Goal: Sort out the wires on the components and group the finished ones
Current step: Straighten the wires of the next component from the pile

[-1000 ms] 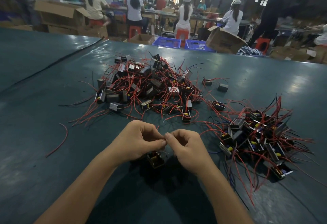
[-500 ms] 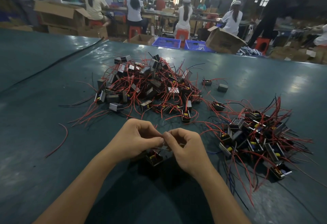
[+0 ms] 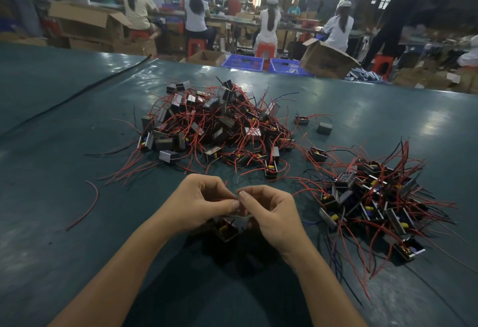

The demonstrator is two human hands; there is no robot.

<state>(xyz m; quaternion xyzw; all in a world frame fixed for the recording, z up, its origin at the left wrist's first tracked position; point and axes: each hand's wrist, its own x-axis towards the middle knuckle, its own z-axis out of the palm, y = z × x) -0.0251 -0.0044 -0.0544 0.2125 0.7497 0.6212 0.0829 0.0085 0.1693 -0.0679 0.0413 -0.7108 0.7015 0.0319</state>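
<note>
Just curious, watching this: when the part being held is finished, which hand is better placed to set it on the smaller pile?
Probably the right hand: the smaller pile lies on its side, close by, while the left hand would have to cross over. Both hands hold the component by its wires.

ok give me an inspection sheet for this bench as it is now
surface: dark green table, glossy.
job's things: big pile mid-table; smaller pile at right; one component below the hands.
clutter: loose red wire at left; two strays behind the piles.
grippers: left hand and right hand both pinch the component's lead, fingertips meeting.
cables: black cable along the table's far left.
surroundings: seated workers, cardboard boxes, blue crates.
</note>
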